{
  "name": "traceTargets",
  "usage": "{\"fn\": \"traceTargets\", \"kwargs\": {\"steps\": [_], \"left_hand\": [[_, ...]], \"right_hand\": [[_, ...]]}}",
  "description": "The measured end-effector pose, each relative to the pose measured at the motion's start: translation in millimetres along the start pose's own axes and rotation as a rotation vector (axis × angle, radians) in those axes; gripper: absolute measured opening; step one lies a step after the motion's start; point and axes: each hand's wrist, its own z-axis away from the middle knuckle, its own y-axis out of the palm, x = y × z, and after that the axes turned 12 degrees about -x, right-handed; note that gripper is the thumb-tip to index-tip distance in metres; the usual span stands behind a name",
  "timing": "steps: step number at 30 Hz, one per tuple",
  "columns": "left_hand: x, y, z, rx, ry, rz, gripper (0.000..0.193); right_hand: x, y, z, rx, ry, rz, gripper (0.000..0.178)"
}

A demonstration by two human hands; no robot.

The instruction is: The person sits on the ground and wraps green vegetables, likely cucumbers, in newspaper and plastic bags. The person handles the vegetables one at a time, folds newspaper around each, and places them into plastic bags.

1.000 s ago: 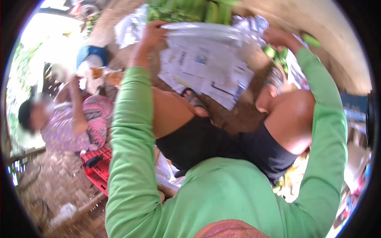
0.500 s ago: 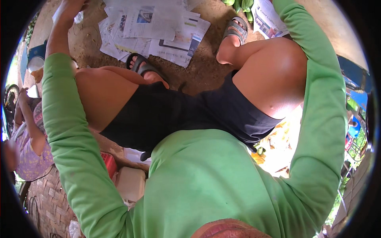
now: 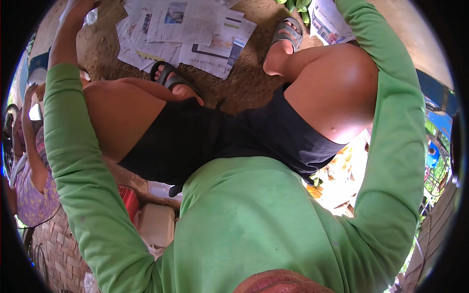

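My left hand [image 3: 80,7] is at the upper left edge, cut off by the frame, with its fingers mostly out of sight. A see-through plastic bag [image 3: 91,17] shows right beside it; whether the hand grips it cannot be made out. My right arm, in a green sleeve [image 3: 391,97], reaches up past my knee and leaves the top edge, so the right hand is outside the picture. Sheets of newspaper [image 3: 188,29] lie overlapped on the ground ahead of my feet. Long green vegetables [image 3: 299,7] lie at the top, next to another newspaper sheet [image 3: 330,24].
My sandalled feet [image 3: 288,36] stand apart on the brown ground. At the left sits another person in a patterned purple top [image 3: 36,195], arms raised. A red crate [image 3: 128,201] and a whitish plastic container [image 3: 156,224] are behind my left side, near woven matting [image 3: 61,249].
The view has shifted slightly, and the papers and my legs appear a little further left and up. My left arm has moved slightly left. The other person's arm is raised higher.
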Motion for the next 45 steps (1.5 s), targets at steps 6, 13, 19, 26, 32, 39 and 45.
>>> {"fn": "traceTargets", "kwargs": {"steps": [6,13,19,26,32,39,45], "left_hand": [[17.9,12.3,-12.5,-0.018,-0.089,0.028,0.033],[-0.3,6.1,-0.6,0.022,-0.059,0.028,0.034],[-8.4,6.7,12.1,0.044,-0.064,0.023,0.035],[21.8,-2.8,-7.6,0.112,-0.067,0.088,0.035],[0.3,2.7,2.7,0.099,-0.086,-0.030,0.040],[43.0,16.6,-13.1,0.113,0.105,-0.122,0.034],[18.1,29.4,-6.1,0.134,-0.006,-0.005,0.048]], "right_hand": [[15.8,1.4,8.6,0.005,-0.017,0.042,0.027],[5.6,4.1,0.6,-0.013,-0.060,0.039,0.026],[-10.0,2.1,-4.3,-0.019,-0.148,0.116,0.022],[13.3,-1.1,11.4,-0.036,-0.123,0.277,0.029],[-20.4,16.4,-4.4,-0.130,-0.123,0.097,0.027],[-11.2,13.5,-11.8,-0.036,-0.072,0.076,0.023],[-34.3,11.2,-9.2,-0.047,0.010,0.053,0.033]]}}
